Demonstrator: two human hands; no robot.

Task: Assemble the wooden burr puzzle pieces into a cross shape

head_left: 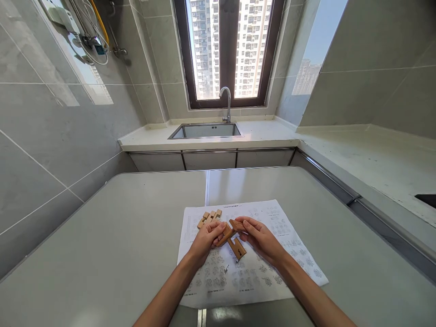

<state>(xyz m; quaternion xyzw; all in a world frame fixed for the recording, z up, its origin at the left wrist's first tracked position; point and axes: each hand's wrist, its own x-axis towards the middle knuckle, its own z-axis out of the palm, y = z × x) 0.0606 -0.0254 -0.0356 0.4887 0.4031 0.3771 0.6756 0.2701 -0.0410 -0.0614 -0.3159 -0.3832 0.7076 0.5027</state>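
On the printed sheet (pixel 272 268): a loose cluster of notched wooden blocks (pixel 209 217) lies near its far left corner. Your left hand (pixel 206 238) pinches one end of the joined wooden puzzle pieces (pixel 233 238) above the sheet's centre; your right hand (pixel 259 237) pinches the other.

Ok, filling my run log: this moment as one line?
left hand: holds notched wooden puzzle pieces | right hand: holds same | under: printed paper sheet
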